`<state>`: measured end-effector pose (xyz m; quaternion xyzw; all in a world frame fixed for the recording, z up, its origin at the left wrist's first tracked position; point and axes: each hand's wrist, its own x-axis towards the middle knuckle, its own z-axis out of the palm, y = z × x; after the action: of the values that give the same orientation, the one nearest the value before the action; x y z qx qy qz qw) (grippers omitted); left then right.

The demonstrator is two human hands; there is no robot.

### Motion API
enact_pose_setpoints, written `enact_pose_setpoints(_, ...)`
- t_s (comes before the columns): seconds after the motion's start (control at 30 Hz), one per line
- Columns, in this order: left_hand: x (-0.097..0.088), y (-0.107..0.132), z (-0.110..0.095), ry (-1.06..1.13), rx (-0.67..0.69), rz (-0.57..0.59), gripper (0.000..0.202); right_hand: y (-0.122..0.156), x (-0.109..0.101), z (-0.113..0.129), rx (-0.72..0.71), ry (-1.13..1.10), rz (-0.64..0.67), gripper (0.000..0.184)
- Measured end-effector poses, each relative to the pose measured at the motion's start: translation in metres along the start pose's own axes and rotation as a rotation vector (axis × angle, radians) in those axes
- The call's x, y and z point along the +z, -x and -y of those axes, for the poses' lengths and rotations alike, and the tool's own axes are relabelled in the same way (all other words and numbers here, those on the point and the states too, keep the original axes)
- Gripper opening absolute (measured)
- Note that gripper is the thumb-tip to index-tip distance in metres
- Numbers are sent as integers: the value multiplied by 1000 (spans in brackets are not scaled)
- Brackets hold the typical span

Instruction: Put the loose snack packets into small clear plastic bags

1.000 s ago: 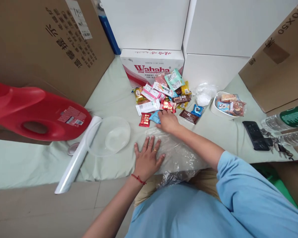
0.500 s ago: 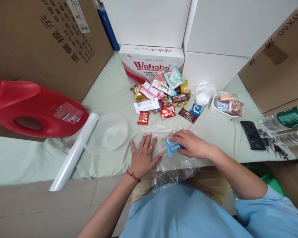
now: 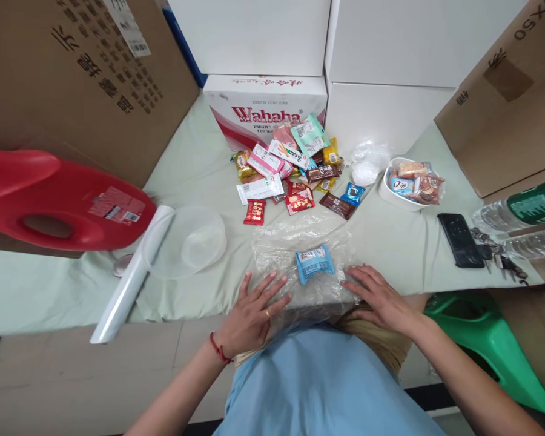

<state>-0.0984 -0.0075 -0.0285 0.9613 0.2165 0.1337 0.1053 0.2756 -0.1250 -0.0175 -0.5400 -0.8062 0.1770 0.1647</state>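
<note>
A small blue snack packet (image 3: 315, 264) lies on a spread sheet of clear plastic film (image 3: 272, 254) near the table's front edge. My left hand (image 3: 257, 312), fingers spread, rests on the film's lower left side with nothing held. On the other side, my right hand (image 3: 379, 297) lies with its fingers stretched out at the film's right edge, apart from the packet; its thumb is lower, by the table edge. Beyond the film is a pile of wrapped snacks (image 3: 279, 165), with a red packet (image 3: 255, 212) and a brown packet (image 3: 336, 205) nearest.
A white bowl (image 3: 400, 197) of snacks stands right of crumpled clear plastic (image 3: 367, 163). Leftward are a clear lid (image 3: 186, 242), a white roll (image 3: 131, 275) and a red jug (image 3: 68, 200). A phone (image 3: 461, 240), keys (image 3: 499, 257) and bottles (image 3: 531, 209) lie right. Boxes (image 3: 266, 112) line the back.
My right hand has let go of the blue packet, which now lies on the film, and has moved right and nearer to me. My left hand has drawn back toward the table edge.
</note>
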Motion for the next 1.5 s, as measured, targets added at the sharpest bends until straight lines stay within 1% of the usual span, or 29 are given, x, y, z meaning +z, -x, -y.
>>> enact_pose_setpoints(0.07,3,-2,-3,11,-27,-4,51,4,9,-3,6,28,-28,40)
enact_pose_setpoints(0.13,5,-5,-1,50,-74,-38,35,0,8,-5,-29,-11,-52,28)
enact_pose_setpoints(0.23,3,-10,8,181,-183,-97,27,-16,-11,-5,-91,-142,-60,21)
enact_pose_setpoints(0.33,-1,-16,19,325,-330,-176,27,-39,-36,-6,-85,-280,-40,20)
enact_pose_setpoints(0.4,0,-25,27,367,-452,-223,29,-59,-44,-9,-11,-360,-8,24)
enact_pose_setpoints(0.43,1,-31,32,366,-527,-239,31,-70,-45,-12,64,-390,15,27)
enact_pose_setpoints(0.5,4,-45,40,323,-686,-267,31,-91,-42,-18,267,-391,64,34)
enact_pose_setpoints(0.57,4,-57,48,240,-803,-311,25,-108,-36,-25,451,-302,118,36)
enact_pose_setpoints(0.63,0,-61,52,148,-841,-400,21,-120,-30,-29,539,-183,166,36)
enact_pose_setpoints(0.7,-5,-52,45,49,-838,-538,23,-125,-26,-31,552,-116,198,35)
enact_pose_setpoints(0.77,-7,-33,27,-63,-801,-683,23,-126,-26,-32,539,-108,211,36)
enact_pose_setpoints(0.8,-6,-23,14,-111,-753,-738,21,-126,-26,-32,532,-114,215,36)
enact_pose_setpoints(0.83,-3,-15,-1,-137,-648,-741,18,-126,-26,-32,527,-120,219,37)
enact_pose_setpoints(0.87,1,-10,-17,-125,-509,-689,18,-126,-26,-32,523,-127,223,37)
enact_pose_setpoints(0.9,6,-10,-32,-81,-355,-615,22,-126,-27,-32,521,-135,226,37)
enact_pose_setpoints(0.93,10,-14,-45,-17,-252,-510,30,-127,-27,-32,519,-143,229,37)
enact_pose_setpoints(0.97,15,-24,-54,30,-189,-411,39,-127,-27,-32,518,-152,232,37)
enact_pose_setpoints(1.0,19,-37,-60,52,-187,-323,46,-128,-28,-31,520,-165,236,37)
enact_pose_setpoints(1.03,22,-52,-62,57,-214,-260,49,-127,-29,-31,528,-184,244,37)
enact_pose_setpoints(1.07,23,-68,-61,54,-253,-229,48,-126,-30,-30,540,-211,254,37)
enact_pose_setpoints(1.13,24,-92,-50,45,-365,-224,41,-121,-34,-31,577,-286,268,38)
enact_pose_setpoints(1.17,24,-100,-42,45,-428,-234,38,-116,-37,-31,598,-329,274,39)
enact_pose_setpoints(1.2,23,-104,-34,47,-485,-244,36,-112,-40,-33,619,-370,281,39)
enact_pose_setpoints(1.27,21,-105,-21,53,-559,-256,33,-103,-51,-37,638,-405,313,40)
enact_pose_setpoints(1.33,21,-101,-13,38,-582,-255,30,-100,-67,-41,608,-302,386,38)
enact_pose_setpoints(1.37,21,-99,-11,23,-586,-254,29,-103,-75,-42,591,-192,404,37)
enact_pose_setpoints(1.4,21,-98,-11,6,-591,-254,28,-108,-83,-42,574,-61,392,35)
enact_pose_setpoints(1.47,23,-98,-11,-17,-611,-254,28,-128,-92,-37,540,186,277,32)
enact_pose_setpoints(1.5,25,-99,-12,-20,-626,-257,28,-142,-92,-32,510,268,199,31)
